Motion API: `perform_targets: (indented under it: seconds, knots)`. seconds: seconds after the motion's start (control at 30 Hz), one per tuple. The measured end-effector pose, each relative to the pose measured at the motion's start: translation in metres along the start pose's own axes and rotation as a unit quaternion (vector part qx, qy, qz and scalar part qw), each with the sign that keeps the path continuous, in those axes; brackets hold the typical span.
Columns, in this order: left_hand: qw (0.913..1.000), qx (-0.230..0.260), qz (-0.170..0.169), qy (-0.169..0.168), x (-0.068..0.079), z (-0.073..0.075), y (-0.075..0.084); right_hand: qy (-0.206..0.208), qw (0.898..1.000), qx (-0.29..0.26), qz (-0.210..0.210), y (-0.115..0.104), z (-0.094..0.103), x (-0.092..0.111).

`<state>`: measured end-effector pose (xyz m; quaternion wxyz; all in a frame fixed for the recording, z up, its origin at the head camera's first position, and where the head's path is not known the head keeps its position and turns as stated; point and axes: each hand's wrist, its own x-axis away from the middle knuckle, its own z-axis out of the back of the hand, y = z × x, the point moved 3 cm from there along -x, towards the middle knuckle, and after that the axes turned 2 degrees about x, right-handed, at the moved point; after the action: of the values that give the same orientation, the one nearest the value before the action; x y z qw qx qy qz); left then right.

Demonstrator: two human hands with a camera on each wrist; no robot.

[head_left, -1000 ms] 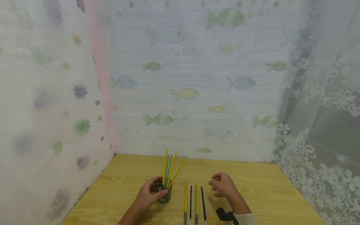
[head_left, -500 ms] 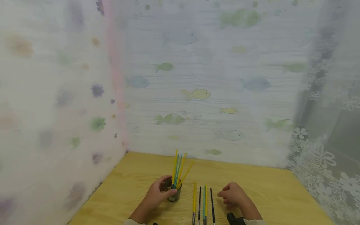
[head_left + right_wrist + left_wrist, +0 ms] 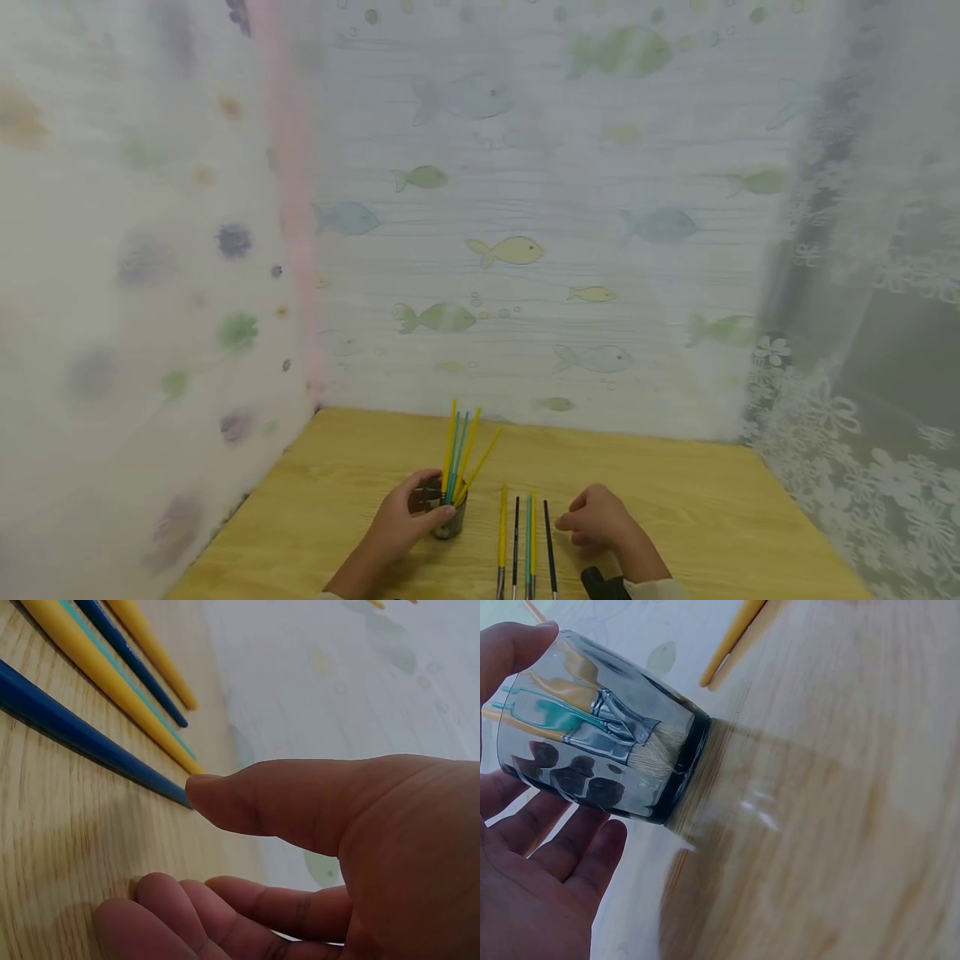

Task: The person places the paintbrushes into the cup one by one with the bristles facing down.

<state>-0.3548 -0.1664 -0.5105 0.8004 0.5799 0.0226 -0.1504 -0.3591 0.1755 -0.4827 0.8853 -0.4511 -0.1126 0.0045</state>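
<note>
Fish-printed sheeting (image 3: 510, 275) hung behind the wood-grain table (image 3: 375, 450), with flower-dotted sheeting (image 3: 112, 317) on the left and white floral lace (image 3: 832, 450) on the right. A pink strip (image 3: 292, 200) ran down the corner between the fish and the flower dots.

On the left of the table stood a clear drinking glass (image 3: 448, 525) with dark spots on its side and a thick dark base. The person's left hand (image 3: 397, 518) held it, thumb on one side near the rim and fingers round the other. Yellow and teal paintbrushes (image 3: 459, 458) leaned in the glass, handles up, their pale bristles (image 3: 654, 754) showing through near the bottom.

To the right of the glass, more brushes lay side by side: a yellow brush (image 3: 502, 525), a dark brush (image 3: 516, 537), a teal brush (image 3: 527, 537) and another yellow one touching or nearly so, then a dark blue brush (image 3: 551, 546). Just beside this last one was the right hand (image 3: 600, 521), fingers loosely bent and holding nothing; whether its thumb touched the handle could not be told. A black object (image 3: 603, 585) sat at the right wrist, by a pale cuff (image 3: 656, 590).
</note>
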Motion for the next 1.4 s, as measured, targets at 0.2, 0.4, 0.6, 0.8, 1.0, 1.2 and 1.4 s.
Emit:
perform_targets:
  seconds: [0.2,0.4,0.6,0.8,1.0,1.2,1.4]
  knots:
    - [1.0000,0.000,0.002,-0.005,0.000,0.005,0.001,0.008,1.000,0.014,0.006,-0.006,-0.010,-0.003]
    - [0.9999,0.004,0.006,-0.008,-0.004,0.007,0.001,0.008,1.000,0.018,0.017,-0.009,-0.016,-0.004]
    - [0.9998,0.014,0.013,-0.007,-0.006,0.011,-0.001,-0.001,0.999,0.020,0.027,-0.012,-0.022,-0.008]
    - [0.9998,0.011,0.010,-0.011,-0.009,0.013,-0.003,0.002,0.999,0.030,0.031,-0.014,-0.028,-0.012]
    - [0.9997,0.011,0.009,-0.021,-0.014,0.015,-0.004,0.021,0.997,0.046,0.049,-0.018,-0.032,-0.012]
    - [0.9996,0.013,0.008,-0.024,-0.018,0.016,-0.004,0.041,0.995,0.063,0.067,-0.021,-0.036,-0.014]
    - [0.9994,0.018,0.010,-0.028,-0.023,0.017,-0.006,0.035,0.996,0.061,0.059,-0.021,-0.036,-0.017]
